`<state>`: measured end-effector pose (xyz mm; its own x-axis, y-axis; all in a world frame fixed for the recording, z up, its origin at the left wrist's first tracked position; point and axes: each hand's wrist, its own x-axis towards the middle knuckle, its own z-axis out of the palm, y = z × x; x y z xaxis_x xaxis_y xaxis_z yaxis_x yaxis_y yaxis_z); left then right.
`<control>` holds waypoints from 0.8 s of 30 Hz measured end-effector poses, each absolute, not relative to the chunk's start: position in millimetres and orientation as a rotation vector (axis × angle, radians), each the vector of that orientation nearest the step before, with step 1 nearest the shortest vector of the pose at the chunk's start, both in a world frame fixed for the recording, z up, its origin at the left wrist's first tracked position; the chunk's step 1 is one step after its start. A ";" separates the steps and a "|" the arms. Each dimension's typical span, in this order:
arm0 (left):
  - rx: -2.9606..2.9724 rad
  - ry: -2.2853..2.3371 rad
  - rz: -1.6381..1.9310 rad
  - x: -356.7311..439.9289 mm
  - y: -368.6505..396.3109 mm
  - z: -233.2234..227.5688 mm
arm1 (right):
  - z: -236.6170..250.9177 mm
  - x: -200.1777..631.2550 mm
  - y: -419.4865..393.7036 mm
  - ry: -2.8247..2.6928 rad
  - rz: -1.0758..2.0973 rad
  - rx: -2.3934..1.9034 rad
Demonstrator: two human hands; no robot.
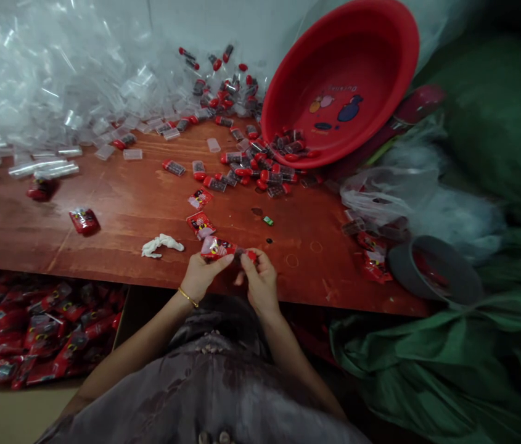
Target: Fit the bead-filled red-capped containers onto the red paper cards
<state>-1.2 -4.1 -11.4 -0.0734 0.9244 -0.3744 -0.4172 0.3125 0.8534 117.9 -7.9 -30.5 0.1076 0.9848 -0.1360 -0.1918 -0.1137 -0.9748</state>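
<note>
My left hand (201, 274) pinches a small red printed packet (217, 247) at the near edge of the wooden table (126, 216). My right hand (260, 279) holds a small clear vial with a red cap (249, 254) right at the packet's open end. Two more red packets (200, 224) lie just beyond my hands. Farther off, a heap of red-capped vials (260, 168) spills from a tipped red basin (341, 80).
A large pile of clear plastic tubes and bags (42, 80) fills the far left. A box of filled red packets (33, 336) sits below the table at left. White crumpled scrap (161, 244), a grey cup (433, 268), green cloth (449, 364) at right.
</note>
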 end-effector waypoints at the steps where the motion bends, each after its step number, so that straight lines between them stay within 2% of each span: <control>1: 0.539 1.144 1.220 0.7 -4.5 -11.1 | -29.5 115.4 -8.4 -0.946 1.281 -1.222; 11: 0.338 1.058 1.201 -1.6 -1.7 -4.3 | -34.1 133.1 -7.0 -1.238 1.372 -1.156; 16: 0.333 1.030 0.987 2.0 -9.2 -14.4 | -38.5 134.9 8.7 -1.302 1.177 -1.167; 21: 0.312 0.990 0.917 -7.0 -11.8 -15.7 | -30.5 130.1 12.0 -1.561 1.160 -1.066; 24: 0.341 0.983 0.876 -14.0 -11.7 -14.9 | -30.5 122.8 4.9 -1.599 0.985 -1.074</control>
